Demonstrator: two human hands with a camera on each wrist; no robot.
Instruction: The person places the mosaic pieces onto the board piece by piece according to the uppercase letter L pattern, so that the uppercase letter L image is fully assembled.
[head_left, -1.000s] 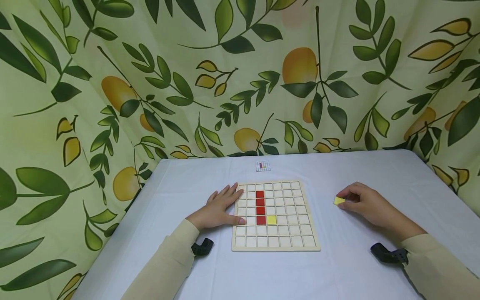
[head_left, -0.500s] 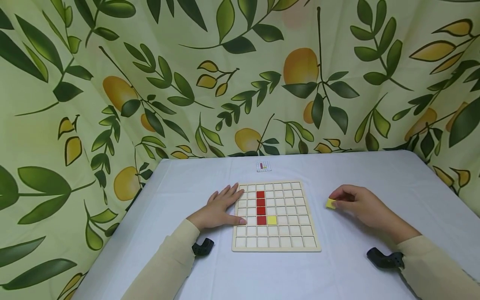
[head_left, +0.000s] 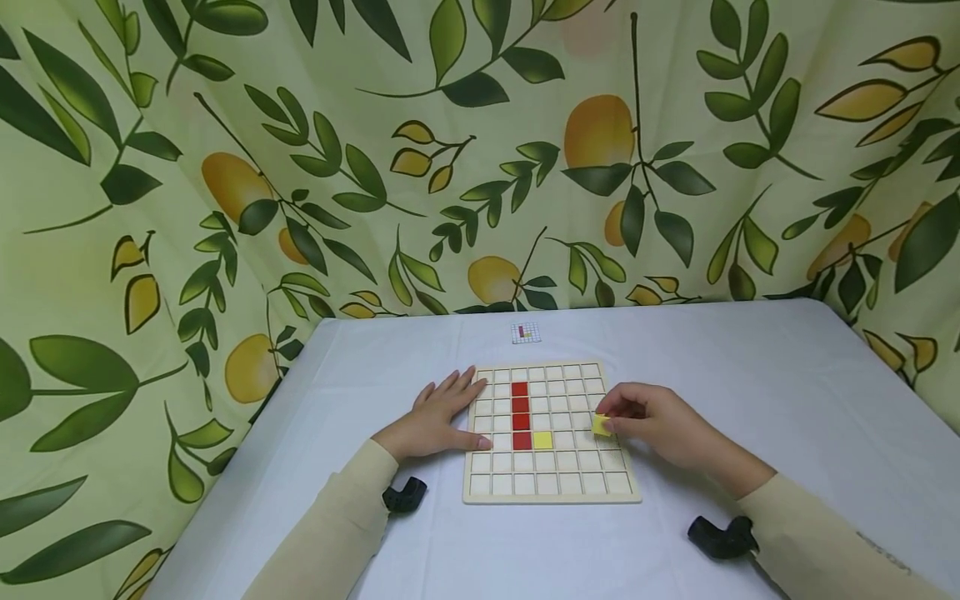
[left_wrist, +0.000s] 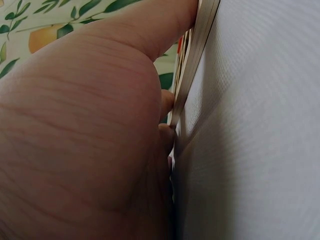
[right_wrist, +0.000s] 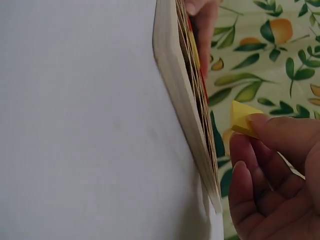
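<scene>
A square wooden grid board (head_left: 551,498) lies on the white table. Several red square tiles (head_left: 521,405) form a column in it, with one yellow tile (head_left: 542,440) beside the lowest red one. My left hand (head_left: 435,419) rests with spread, straight fingers on the board's left edge; in the left wrist view its thumb (left_wrist: 165,25) reaches over the board's rim. Between thumb and fingers my right hand (head_left: 660,421) pinches a yellow block (right_wrist: 243,118), held over the board's right edge and above its surface in the right wrist view.
A small card (head_left: 526,332) printed with a grid and red and yellow marks lies behind the board. A curtain (head_left: 480,150) with leaves and fruit hangs behind the table (head_left: 375,358). Black wrist cameras (head_left: 723,537) sit at both sleeves.
My right hand has moved left with the yellow block, from beside the board to over its right edge. My left hand and the tiles in the board stay where they were.
</scene>
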